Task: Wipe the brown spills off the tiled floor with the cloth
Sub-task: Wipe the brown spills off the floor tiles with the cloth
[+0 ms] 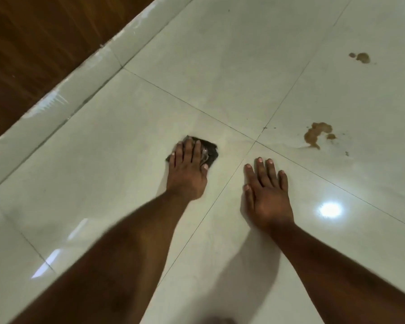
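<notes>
Under your left hand (187, 167), the dark cloth (208, 152) is lying crumpled on the tiled floor (126, 127), and your straight fingers are pressing it flat rather than curling round it. Your hand is covering its near side and only its far edge is showing. No brown is showing on the tile around the cloth, so that patch is looking clean, though whatever is lying beneath the cloth is staying hidden from you. Off to the right, past the crossing of the grout lines, the larger brown spill (315, 134) is sitting well apart from the cloth, with a small drop beside it and a few specks nearby. Farther off toward the upper right, the smaller brown spill (362, 57) is waiting too, untouched. Your right hand (267, 192) is resting flat and spread on the floor, holding nothing, and seems to be bracing you. Along the left, a pale skirting (56, 99) is running below a wooden panel (33, 43). Judging by this, you are facing two spills not yet wiped.
</notes>
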